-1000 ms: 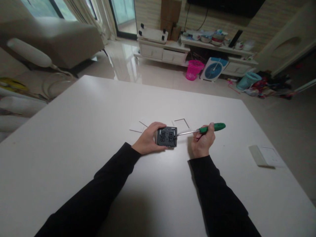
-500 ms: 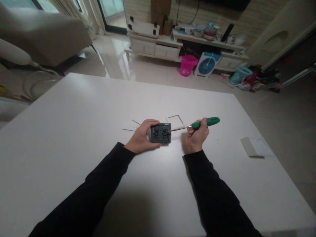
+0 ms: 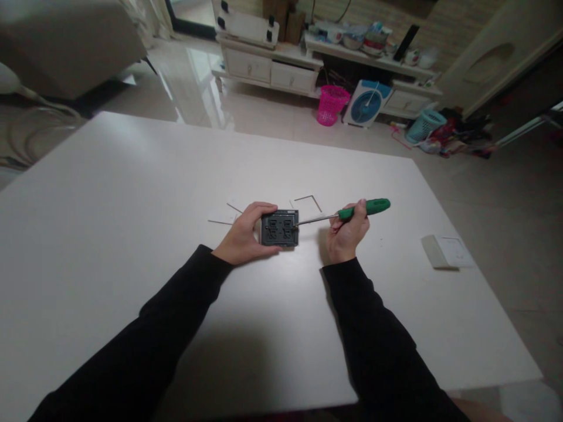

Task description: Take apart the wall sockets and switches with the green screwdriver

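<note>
In the head view, my left hand (image 3: 245, 235) is closed around the left side of a dark rectangular wall socket (image 3: 280, 230), thumb below and fingers above. The socket's face with two sets of slots points up toward me. My right hand (image 3: 348, 230) grips a screwdriver (image 3: 372, 207) by its green handle. Its metal shaft runs left, and the tip meets the socket's right edge, by a small brass-coloured screw. Whether the tip sits in the screw head is too small to tell.
Thin dark-edged frame pieces (image 3: 313, 197) lie on the white table (image 3: 145, 193) behind the socket. A small white and grey card or box (image 3: 442, 252) rests near the right edge. Beyond the table stand a pink basket (image 3: 331, 105), a blue fan (image 3: 366, 104) and a low cabinet (image 3: 292, 76).
The whole view has shifted slightly, so the table and hands appear a little higher and further left. Both hands keep their holds, with the screwdriver tip still at the socket's right edge.
</note>
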Demonstrator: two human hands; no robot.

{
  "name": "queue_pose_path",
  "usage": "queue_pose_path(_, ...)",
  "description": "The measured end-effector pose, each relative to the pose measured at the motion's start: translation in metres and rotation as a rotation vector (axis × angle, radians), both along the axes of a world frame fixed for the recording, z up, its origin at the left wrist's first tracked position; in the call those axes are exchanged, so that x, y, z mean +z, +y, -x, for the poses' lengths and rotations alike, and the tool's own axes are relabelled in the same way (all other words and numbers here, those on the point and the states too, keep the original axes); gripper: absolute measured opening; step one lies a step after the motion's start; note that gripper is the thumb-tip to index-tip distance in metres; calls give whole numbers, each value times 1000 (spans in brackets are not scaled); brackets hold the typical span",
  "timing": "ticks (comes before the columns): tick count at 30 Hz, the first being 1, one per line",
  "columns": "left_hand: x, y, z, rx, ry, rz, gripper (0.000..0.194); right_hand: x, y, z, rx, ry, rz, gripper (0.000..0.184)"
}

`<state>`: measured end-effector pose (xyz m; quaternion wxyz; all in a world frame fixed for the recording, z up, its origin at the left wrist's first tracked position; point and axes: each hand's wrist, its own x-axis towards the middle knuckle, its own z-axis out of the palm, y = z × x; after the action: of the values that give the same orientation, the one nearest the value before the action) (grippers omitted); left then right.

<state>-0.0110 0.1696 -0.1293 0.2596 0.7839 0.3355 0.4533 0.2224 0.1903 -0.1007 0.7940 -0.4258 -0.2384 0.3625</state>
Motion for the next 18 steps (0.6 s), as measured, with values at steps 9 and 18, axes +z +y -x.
queue_pose_path(9,2,-2,0,17,23,27,81,-2,0,-1,-29,-72,39,50)
queue_pose_path(18,1,0,-1,26,34,-11,78,-1,-1,-3,-21,-62,12,46)
